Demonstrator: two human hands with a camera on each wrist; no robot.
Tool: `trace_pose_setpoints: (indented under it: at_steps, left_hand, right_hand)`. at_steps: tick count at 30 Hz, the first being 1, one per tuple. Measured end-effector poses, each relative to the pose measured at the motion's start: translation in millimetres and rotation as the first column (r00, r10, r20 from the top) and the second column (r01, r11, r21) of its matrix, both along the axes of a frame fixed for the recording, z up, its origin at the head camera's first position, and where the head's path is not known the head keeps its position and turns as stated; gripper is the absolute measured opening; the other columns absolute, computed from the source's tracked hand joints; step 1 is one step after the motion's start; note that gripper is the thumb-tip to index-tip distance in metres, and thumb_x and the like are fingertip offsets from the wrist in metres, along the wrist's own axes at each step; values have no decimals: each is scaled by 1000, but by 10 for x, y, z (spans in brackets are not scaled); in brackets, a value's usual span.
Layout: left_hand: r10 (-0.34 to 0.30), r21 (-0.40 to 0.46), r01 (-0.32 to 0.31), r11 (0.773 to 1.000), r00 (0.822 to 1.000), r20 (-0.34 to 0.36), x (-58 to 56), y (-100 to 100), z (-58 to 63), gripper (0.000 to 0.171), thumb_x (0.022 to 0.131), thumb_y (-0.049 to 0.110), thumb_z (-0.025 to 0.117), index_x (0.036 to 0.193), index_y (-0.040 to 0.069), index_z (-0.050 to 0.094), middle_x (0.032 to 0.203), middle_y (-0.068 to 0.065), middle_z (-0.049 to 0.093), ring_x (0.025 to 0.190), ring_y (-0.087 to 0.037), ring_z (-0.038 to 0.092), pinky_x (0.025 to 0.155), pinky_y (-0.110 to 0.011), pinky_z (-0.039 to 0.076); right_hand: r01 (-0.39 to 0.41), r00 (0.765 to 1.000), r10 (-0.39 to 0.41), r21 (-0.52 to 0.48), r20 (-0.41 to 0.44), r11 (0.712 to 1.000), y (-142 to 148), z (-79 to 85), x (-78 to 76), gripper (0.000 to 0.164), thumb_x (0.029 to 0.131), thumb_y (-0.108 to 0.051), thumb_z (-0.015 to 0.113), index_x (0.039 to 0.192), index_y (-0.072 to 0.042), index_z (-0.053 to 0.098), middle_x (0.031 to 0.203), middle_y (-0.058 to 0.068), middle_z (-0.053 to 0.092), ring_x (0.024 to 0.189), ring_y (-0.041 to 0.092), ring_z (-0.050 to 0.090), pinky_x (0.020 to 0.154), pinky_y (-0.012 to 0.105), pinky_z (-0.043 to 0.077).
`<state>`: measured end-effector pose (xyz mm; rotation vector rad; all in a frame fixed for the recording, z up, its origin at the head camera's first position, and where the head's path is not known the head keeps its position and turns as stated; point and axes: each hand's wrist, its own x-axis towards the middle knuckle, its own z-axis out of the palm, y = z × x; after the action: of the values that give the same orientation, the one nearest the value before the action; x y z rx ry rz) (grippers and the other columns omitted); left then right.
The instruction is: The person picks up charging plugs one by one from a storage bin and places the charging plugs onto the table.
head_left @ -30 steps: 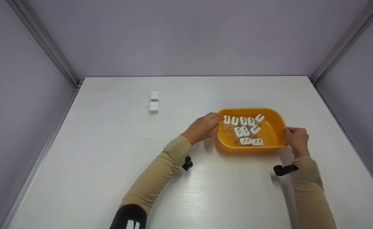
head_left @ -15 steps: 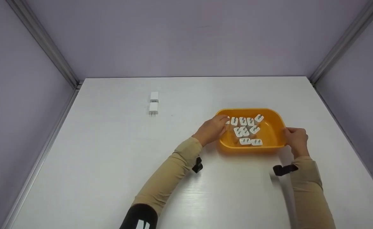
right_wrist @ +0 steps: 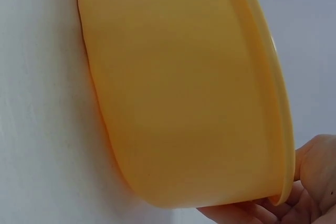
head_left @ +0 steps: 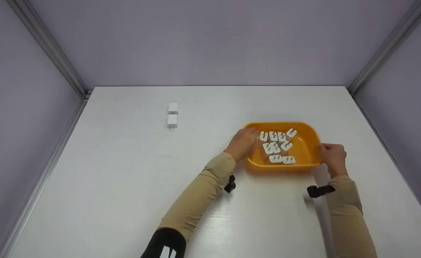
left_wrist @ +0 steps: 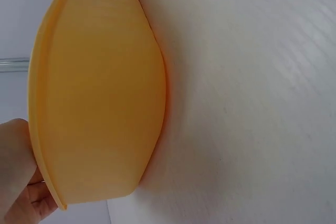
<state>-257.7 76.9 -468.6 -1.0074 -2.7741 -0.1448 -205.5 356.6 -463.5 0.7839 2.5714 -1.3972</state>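
Note:
An orange plastic basin (head_left: 307, 154) rests on the table toward the right. Several white plug chargers (head_left: 288, 159) stand in it with their prongs up, mostly in its left and middle parts. My left hand (head_left: 243, 142) holds the basin's left end; in the left wrist view, fingers show beyond the rim. That hand hides the leftmost part of the inside. At the opposite end my right hand (head_left: 334, 157) grips the right rim, with fingers (right_wrist: 236, 214) under the edge in the right wrist view.
Two more white chargers, a farther one (head_left: 173, 108) and a nearer one (head_left: 172, 120), lie in line on the white table (head_left: 124, 172), left of the basin. Grey-lilac panels (head_left: 210, 43) enclose the table's back and sides.
My left hand has shifted right onto the basin's left end, covering a charger that showed there before. The right hand and the basin stay nearly still.

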Motion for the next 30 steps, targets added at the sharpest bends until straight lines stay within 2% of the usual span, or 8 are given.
trace_pose_setpoints:
  at_steps: [6, 11, 17, 23, 25, 27, 30]
  left_hand:
    - [26, 28, -27, 999, 999, 33, -14, -8, 7, 22, 99, 10, 50, 115, 5, 64, 114, -6, 67, 108, -18, 64, 92, -28, 56]
    - [26, 6, -26, 1000, 1000, 11, -24, -9, 15, 22, 96, 6, 55, 114, 7, 66, 111, -4, 68, 106, -16, 64, 91, -26, 56]
    - [25, -43, -25, 999, 1000, -7, -35, 8, 17, 19, 95, 15, 58, 111, 7, 67, 107, -4, 69, 100, -16, 64, 89, -26, 56]
    - [-7, -27, 6, 1000, 999, -37, -38, 6, -7, 23, 94, 20, 58, 111, 7, 67, 106, -4, 67, 99, -17, 63, 88, -25, 56]
    - [-27, -9, 27, 1000, 999, -17, -37, 5, -11, 24, 95, 20, 56, 113, 6, 65, 109, -5, 67, 101, -18, 63, 90, -25, 56]
    - [-38, 7, 38, 999, 999, 34, -33, 11, -10, 25, 96, 18, 55, 116, 5, 64, 111, -6, 68, 104, -18, 64, 92, -26, 56]
    - [-23, 5, 23, 1000, 993, 116, -20, 33, 0, 27, 97, 19, 54, 118, 5, 63, 114, -7, 69, 106, -20, 66, 95, -28, 56]
  right_hand:
    - [-16, 999, 16, 16, -36, 1000, -21, -7, 15, 49, 98, -25, 42, 135, 6, 51, 134, 30, 53, 78, 5, 58, 61, 12, 52]
    - [-13, 1000, 14, 27, -20, 1000, -13, -3, 15, 49, 99, -25, 40, 137, 5, 49, 136, 29, 52, 83, 8, 58, 62, 11, 51]
    - [-8, 1000, 8, 21, -4, 1000, 0, -14, -5, 49, 99, -24, 40, 138, 5, 47, 136, 29, 52, 81, 7, 57, 62, 11, 52]
    - [-7, 1000, 8, 23, -16, 1000, 7, -26, -3, 49, 98, -25, 42, 136, 6, 49, 135, 30, 52, 77, 3, 56, 61, 10, 51]
    - [-7, 1000, 8, 30, -27, 1000, 9, -26, 3, 49, 98, -25, 42, 135, 6, 50, 134, 30, 53, 75, 1, 56, 60, 10, 51]
    - [-6, 1000, 7, 32, -28, 999, 8, -24, 8, 49, 98, -24, 42, 135, 7, 50, 134, 30, 53, 75, 1, 56, 60, 10, 51]
    - [-8, 1000, 9, 33, -26, 999, -5, -11, 16, 49, 98, -24, 42, 135, 6, 50, 134, 30, 53, 76, 3, 57, 60, 10, 51]
